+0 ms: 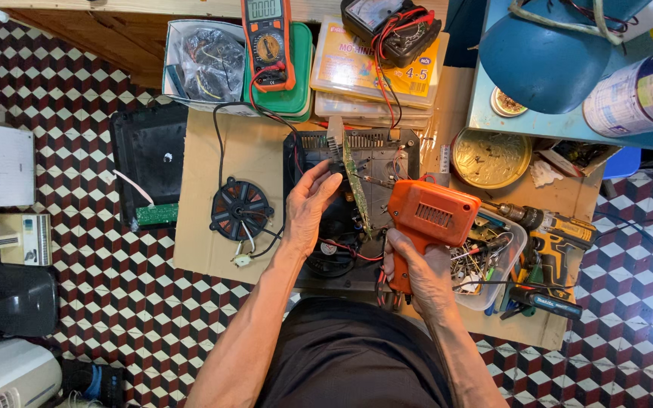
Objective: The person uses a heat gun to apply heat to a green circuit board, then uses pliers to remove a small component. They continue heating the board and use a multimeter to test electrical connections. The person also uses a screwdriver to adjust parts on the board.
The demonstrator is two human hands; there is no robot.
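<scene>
My right hand grips the handle of an orange soldering gun, its tip pointing left at a green circuit board. My left hand holds that board tilted up on edge, fingers at its top. The board stands inside an opened black appliance housing lying on a sheet of cardboard. Red and black wires run from the housing toward me.
A round coil and a black cover panel lie to the left. An orange multimeter, plastic boxes and a second meter sit at the back. To the right are a clear parts tub, a yellow cordless drill, a round tin.
</scene>
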